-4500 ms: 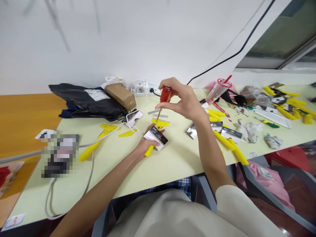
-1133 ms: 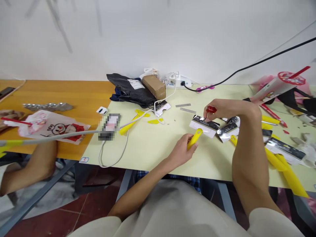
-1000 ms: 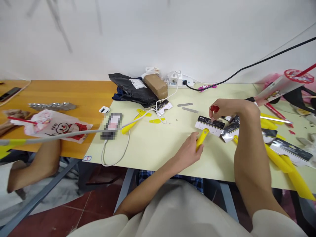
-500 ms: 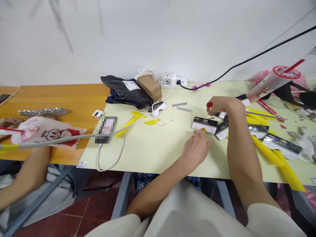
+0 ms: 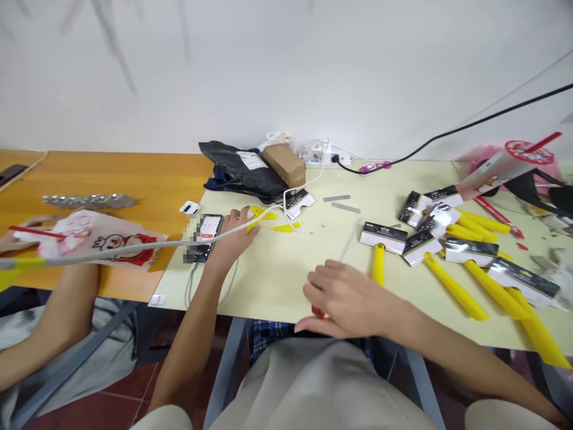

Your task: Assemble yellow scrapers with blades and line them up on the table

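Observation:
My left hand [image 5: 233, 239] is closed around the handle of a yellow scraper [image 5: 265, 213] beside the phone, and its fingers hide most of that handle. A loose yellow plate [image 5: 287, 227] lies just to the right of it. Near the front edge of the table, my right hand [image 5: 342, 298] grips a screwdriver [image 5: 317, 312] by its red handle; the blurred thin shaft points away from me. To the right of that hand lies a yellow-handled scraper [image 5: 378, 266] with a black-and-white card cover [image 5: 384, 237] on its head. Two grey blades [image 5: 345, 207] lie flat behind.
Several more covered scrapers [image 5: 456, 289] spread over the right side. At the back are a black plastic bag [image 5: 242, 173], a cardboard box [image 5: 286, 164] and a power strip [image 5: 329, 156]. A grey pole [image 5: 147, 246] crosses above the phone [image 5: 208, 230]. Another person's arm [image 5: 67, 307] is at left.
My left hand has left the covered scraper at right and moved left onto the yellow scraper by the phone. My right hand has come down and left, carrying the screwdriver.

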Tool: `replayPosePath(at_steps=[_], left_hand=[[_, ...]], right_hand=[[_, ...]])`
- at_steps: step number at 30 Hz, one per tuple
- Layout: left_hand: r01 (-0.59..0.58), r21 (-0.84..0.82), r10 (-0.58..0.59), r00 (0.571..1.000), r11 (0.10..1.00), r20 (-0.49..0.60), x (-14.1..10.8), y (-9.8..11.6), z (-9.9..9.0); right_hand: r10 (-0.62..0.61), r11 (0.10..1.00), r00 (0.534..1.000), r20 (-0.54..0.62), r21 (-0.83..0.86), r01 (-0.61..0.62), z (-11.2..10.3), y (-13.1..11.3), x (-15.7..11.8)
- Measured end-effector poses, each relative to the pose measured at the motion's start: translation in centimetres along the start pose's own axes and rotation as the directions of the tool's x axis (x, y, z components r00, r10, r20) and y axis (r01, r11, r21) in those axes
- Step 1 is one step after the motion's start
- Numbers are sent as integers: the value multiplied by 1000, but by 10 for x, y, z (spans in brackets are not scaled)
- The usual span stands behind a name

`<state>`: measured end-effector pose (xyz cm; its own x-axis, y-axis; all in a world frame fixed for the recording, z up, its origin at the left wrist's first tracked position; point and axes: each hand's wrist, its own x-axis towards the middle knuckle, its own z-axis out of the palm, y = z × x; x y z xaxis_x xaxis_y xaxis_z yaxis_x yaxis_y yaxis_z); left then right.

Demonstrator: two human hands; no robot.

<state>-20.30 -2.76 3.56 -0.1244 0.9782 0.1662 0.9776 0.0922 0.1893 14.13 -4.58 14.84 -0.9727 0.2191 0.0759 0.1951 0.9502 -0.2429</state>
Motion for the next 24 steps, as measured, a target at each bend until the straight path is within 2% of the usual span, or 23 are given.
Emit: replayPosePath(at_steps=[3, 6, 12, 15, 16, 17, 19, 20, 22, 24], left_hand=[[-10, -20, 11, 999, 1000, 49, 2, -3, 4], [-19, -48, 21, 999, 999, 48, 3, 1, 1], [-55, -317, 48, 998, 947, -30, -11, 13, -25], [-17, -456, 28, 999, 890, 16, -29, 28, -30], [53, -575, -6, 996, 817, 84, -36, 35, -29], [154, -705, -40, 984, 692, 176, -43, 43, -26], [313, -877, -52, 947, 364, 316, -56, 61, -19], [367, -907, -59, 930, 208, 363, -62, 70, -14], [453, -891, -59, 889, -31, 454, -72, 90, -5], [505, -847, -34, 855, -167, 517, -76, 109, 3]], right_hand=[[-97, 995, 994, -40, 5, 97, 57, -6, -5], [-90, 993, 992, -93, 69, 97, 88, 4, -21], [60, 996, 991, -121, 68, -52, 99, 18, -58], [138, 989, 984, -113, 62, -132, 100, 24, -73], [162, 986, 980, -113, 59, -156, 101, 26, -77], [185, 982, 976, -118, 53, -180, 102, 29, -82], [229, 973, 964, -134, 37, -227, 104, 34, -89], [249, 968, 958, -144, 27, -248, 105, 37, -93], [285, 958, 944, -163, 7, -288, 106, 42, -99], [312, 948, 934, -174, -9, -319, 104, 47, -101]])
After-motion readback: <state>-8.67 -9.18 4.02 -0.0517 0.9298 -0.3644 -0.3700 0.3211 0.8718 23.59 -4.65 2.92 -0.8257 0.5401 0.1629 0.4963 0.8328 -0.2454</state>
